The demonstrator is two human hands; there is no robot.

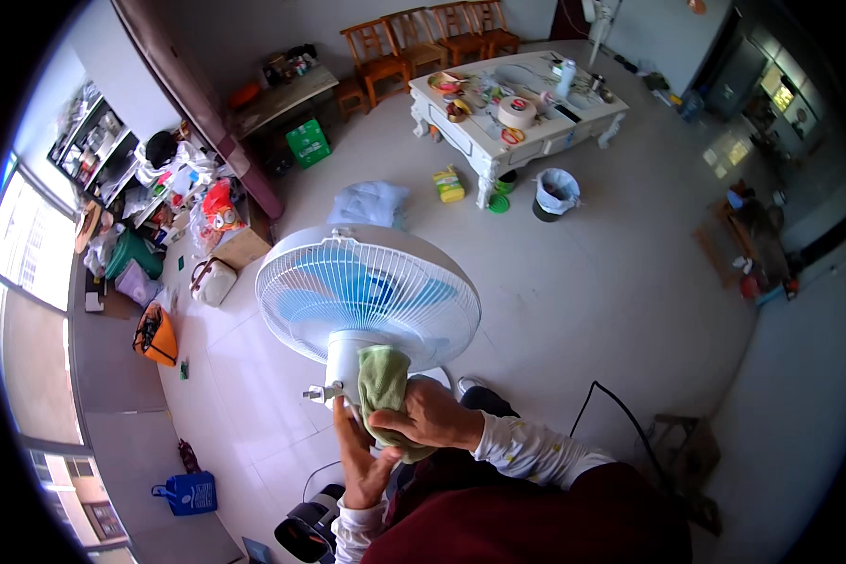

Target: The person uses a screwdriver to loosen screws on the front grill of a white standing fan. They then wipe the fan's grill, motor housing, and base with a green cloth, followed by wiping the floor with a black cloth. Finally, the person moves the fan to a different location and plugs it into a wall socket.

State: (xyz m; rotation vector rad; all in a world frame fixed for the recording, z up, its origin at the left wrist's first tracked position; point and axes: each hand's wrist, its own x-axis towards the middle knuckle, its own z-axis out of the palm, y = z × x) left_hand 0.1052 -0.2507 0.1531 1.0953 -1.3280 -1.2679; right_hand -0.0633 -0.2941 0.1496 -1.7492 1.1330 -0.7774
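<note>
A white standing fan with pale blue blades behind a wire guard stands before me, its motor housing towards my body. My right hand grips a green cloth against the right side of the housing. Beside the housing's lower left, my left hand has its fingers raised, touching the fan near a small metal and plastic fitting. Its thumb lies at the cloth's lower edge; whether it grips anything is unclear. Part of the round white base shows behind my right hand.
A white carved table with many items stands ahead, near a lined waste bin and a yellow package. Cluttered shelves, a cream bag and an orange bag are at left. A black cable arches at right.
</note>
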